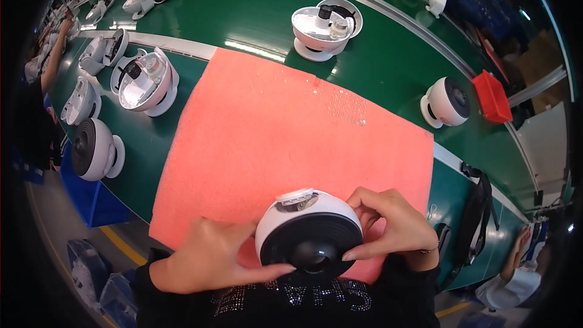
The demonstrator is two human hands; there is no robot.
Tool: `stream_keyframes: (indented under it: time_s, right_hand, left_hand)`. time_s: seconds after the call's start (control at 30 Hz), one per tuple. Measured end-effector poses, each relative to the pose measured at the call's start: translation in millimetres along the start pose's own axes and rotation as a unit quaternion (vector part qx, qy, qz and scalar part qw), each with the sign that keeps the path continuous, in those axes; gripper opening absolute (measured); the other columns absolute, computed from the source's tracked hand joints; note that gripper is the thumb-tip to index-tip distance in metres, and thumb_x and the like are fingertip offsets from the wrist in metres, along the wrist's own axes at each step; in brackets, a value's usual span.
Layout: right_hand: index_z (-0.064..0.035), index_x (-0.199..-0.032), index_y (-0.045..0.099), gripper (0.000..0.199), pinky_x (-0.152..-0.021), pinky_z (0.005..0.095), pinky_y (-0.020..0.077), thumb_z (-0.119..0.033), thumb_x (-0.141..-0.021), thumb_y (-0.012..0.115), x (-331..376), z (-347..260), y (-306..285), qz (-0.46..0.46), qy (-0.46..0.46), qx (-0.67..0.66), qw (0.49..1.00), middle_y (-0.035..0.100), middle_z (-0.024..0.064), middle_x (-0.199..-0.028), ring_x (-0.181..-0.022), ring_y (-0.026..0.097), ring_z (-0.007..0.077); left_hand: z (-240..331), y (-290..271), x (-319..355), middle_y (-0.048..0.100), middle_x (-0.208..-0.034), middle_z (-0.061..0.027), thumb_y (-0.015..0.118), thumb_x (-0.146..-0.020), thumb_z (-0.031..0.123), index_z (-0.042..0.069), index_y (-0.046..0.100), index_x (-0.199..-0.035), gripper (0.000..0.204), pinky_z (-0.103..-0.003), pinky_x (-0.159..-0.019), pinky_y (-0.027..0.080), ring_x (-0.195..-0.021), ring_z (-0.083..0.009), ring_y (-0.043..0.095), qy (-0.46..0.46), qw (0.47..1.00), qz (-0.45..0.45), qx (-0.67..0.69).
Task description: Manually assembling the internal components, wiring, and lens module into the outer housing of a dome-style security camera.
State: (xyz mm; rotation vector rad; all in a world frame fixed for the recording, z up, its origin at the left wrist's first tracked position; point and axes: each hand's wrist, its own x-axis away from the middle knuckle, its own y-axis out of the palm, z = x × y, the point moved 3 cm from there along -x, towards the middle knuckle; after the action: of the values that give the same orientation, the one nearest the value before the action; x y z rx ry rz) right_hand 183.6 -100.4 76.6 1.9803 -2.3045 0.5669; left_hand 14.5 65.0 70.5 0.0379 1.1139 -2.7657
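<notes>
Both my hands grip a round white device (308, 206) with a black ringed front, close to my body over the near edge of a coral-pink towel (291, 133). My left hand (209, 252) holds its left side, with the thumb across the lower black front. On the right side, my right hand (395, 218) has its thumb at the rim of the black front and its bent fingers against the white shell. The device's white base points away from me, and a small opening shows beside it. The fingertips behind the shell are partly hidden.
Open white units (146, 82) and a closed one (97, 149) stand at left. Another open unit (325, 27) and a closed one (446, 102) sit on the green belt beyond. A red bin (492, 97) and a black strap (480, 218) lie right. Other people work at both sides.
</notes>
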Motion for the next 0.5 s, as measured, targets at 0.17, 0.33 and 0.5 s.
stream_keyframes:
  time_s: [0.17,0.33,0.5]
  right_hand:
    - [-0.0016,-0.083,0.055,0.03,-0.047,0.0211,0.0405,-0.02,-0.069,0.075,-1.4,-0.2,-1.8,0.043,-0.001,0.055,0.998,0.054,0.0034,-0.059,-0.05,0.052,0.009]
    - [-0.0022,-0.075,0.055,0.025,-0.047,0.026,0.0357,-0.024,-0.074,0.067,-7.9,6.4,-2.5,0.074,-0.015,0.172,0.982,0.047,0.0043,-0.058,-0.05,0.046,0.0139]
    - [-0.0047,-0.07,0.055,0.033,-0.046,0.0303,0.0371,-0.036,-0.076,0.064,-10.0,3.9,-2.0,0.091,-0.081,0.272,0.954,0.047,0.0065,-0.057,-0.049,0.048,0.0203]
  left_hand:
    - [-1.1,-2.8,-7.3,0.059,-0.052,-0.0067,0.079,-0.06,0.037,0.002,0.06,-0.066,0.04,-0.025,-0.047,0.047,-0.047,-0.0186,0.061,-0.053,0.995,-0.077,-0.04]
    - [-7.2,1.4,-15.6,0.057,-0.048,-0.0044,0.076,-0.062,0.039,0.003,0.058,-0.062,0.041,-0.024,-0.044,0.044,-0.043,-0.0169,0.058,-0.053,0.989,-0.115,-0.071]
    - [-5.7,3.0,-13.4,0.056,-0.047,-0.004,0.074,-0.064,0.042,0.002,0.059,-0.062,0.042,-0.024,-0.045,0.043,-0.043,-0.0172,0.057,-0.067,0.983,-0.143,-0.092]
